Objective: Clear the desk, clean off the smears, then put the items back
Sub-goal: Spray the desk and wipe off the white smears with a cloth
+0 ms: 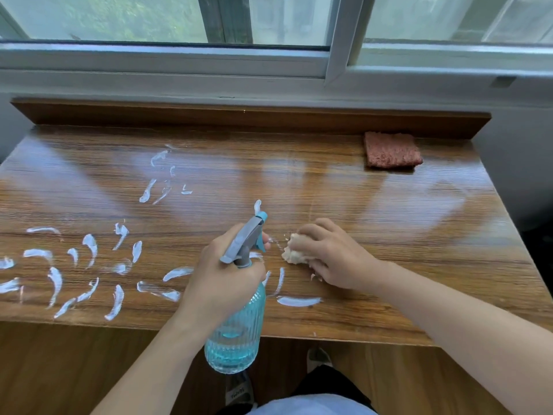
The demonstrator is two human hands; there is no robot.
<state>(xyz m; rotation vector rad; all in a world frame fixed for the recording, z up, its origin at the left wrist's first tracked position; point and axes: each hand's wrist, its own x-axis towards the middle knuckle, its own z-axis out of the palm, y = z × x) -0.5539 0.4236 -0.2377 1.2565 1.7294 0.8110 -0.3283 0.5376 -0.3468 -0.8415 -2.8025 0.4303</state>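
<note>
This looks like a home room. A glossy wood-grain desk [359, 205] with a raised back ledge stands directly below a white-framed sliding window [338, 40], over wooden flooring [59, 369].
</note>
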